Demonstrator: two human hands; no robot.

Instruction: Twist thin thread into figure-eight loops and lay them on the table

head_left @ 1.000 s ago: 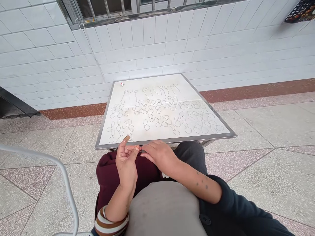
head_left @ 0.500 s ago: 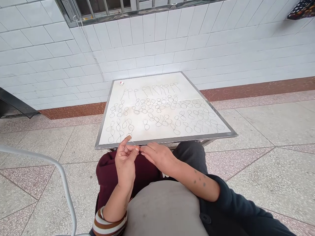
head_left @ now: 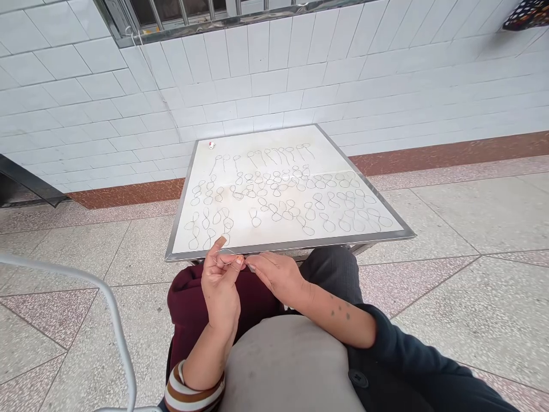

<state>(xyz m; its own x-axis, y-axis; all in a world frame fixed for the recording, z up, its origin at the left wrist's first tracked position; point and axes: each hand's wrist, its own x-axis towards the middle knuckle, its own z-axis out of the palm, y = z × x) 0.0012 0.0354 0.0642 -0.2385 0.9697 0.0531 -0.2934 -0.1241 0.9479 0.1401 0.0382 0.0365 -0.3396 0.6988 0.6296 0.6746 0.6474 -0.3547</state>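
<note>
A thin wire loop (head_left: 227,250) is pinched between the thumb and fingers of my left hand (head_left: 221,280), with its forefinger raised. My right hand (head_left: 281,277) meets it from the right, fingertips closed on the wire close to the left thumb. Both hands are over my lap, just at the near edge of the white table (head_left: 240,229). Many thin wire pieces bent into figure-eight shapes, such as one wire figure-eight (head_left: 255,217), lie in rows on the tabletop. Along the far side are single-loop wires with straight tails (head_left: 253,157).
A small white and red object (head_left: 211,145) sits at the table's far left corner. Behind the table stands a tiled wall (head_left: 266,86) with a barred window (head_left: 206,11). A grey metal tube frame (head_left: 115,320) is at my left on the speckled floor.
Both hands have shifted very slightly, and the right forearm has come a little to the left. The wire stays pinched between the hands; the pieces on the table look unchanged.
</note>
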